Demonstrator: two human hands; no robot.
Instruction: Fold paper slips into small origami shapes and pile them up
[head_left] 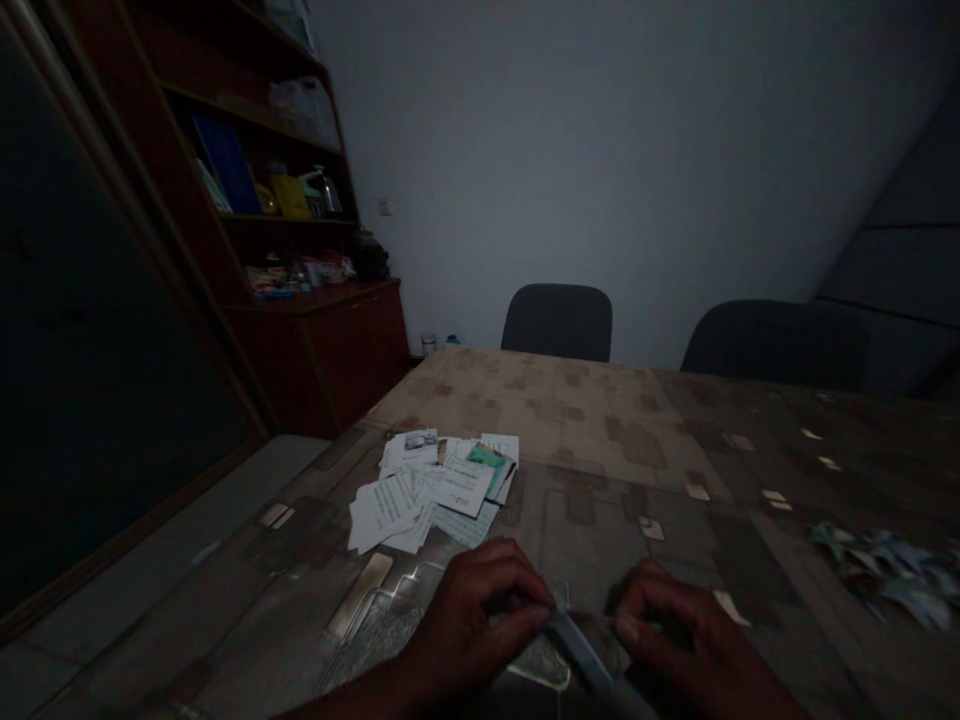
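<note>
- The left hand point(484, 610) reached in over the near edge of the counter point(559, 400), thumb and forefinger pinching the upper end of a thin greyish strip point(581, 645).
- That strip lay at the near middle of the scene, slanting from the left hand's fingertips toward the near right, its lower end lost in shadow.
- The right hand point(679, 625) was just beside it, to the right, fingers curled in toward the thumb; I could not tell whether it gripped anything.
- Beyond the left hand, a little to the left, spread a loose heap of printed white cards point(431, 490), overlapping one another, with a green patch showing on one.
- Off to the right, well apart from the cards, sat a crumpled cluster of pale and greenish scraps point(892, 575), too blurred to make out.
- Two dark chairs point(557, 322) stood along the far side, before a plain wall point(600, 150).
- At the far left rose a reddish-brown cabinet point(360, 345), its shelves carrying a blue folder point(225, 160) and a yellow box point(290, 197).
</note>
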